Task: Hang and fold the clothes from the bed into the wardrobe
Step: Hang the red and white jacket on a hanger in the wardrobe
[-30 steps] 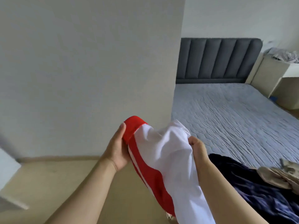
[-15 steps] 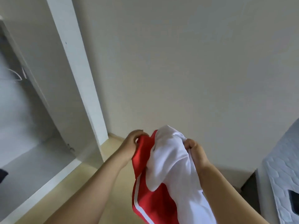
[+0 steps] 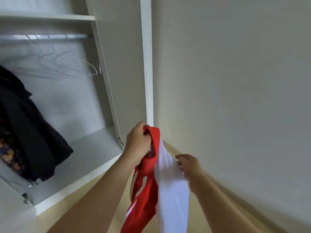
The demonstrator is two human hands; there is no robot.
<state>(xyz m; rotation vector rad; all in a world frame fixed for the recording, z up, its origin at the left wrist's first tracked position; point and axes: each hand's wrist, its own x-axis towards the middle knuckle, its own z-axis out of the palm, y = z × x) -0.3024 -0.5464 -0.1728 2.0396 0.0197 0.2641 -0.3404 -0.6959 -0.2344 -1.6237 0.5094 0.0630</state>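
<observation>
L hand (image 3: pixel 138 142): fist curled tight round red top edge of red-and-white garment (image 3: pixel 170 190); fingers wrapped over bunched cloth; back of hand toward cam.
R hand (image 3: pixel 190 167): lower and to the R of L hand, against the white panel. Motion-blurred. Fingers curled at cloth edge, but can't tell if pinching or only touching.
Garment posn: in the air betw. both hands, hanging down from L fist, in front of wardrobe's R post. Red part w/ white stripes on L side, plain white part on R. Lower end cut off by bottom of frame, so garment type unclear.
Wardrobe (image 3: pixel 147 64): open, on the L; white upright post just behind L hand. Top and L side out of frame.
Shelf (image 3: pixel 50 17): white, across upper interior; anything on top hidden by the angle.
Rail (image 3: pixel 43 37): metal, horizontal, just under shelf; L end cropped.
Hangers (image 3: pixel 67 64): thin wire, several bunched on rail, nothing on them. Blurred, count not readable.
Dark garment (image 3: pixel 30 132): black, hanging at far L inside wardrobe, w/ patterned orange/purple cloth at its L edge. Both cropped by frame; their hangers hidden.
Wardrobe base: pale board under the hangers; small metal hinge at its R front corner.
Wall (image 3: pixel 235 81): plain off-white, fills R half.
Floor (image 3: pixel 55 214): pale yellowish; mostly hidden behind forearms.
</observation>
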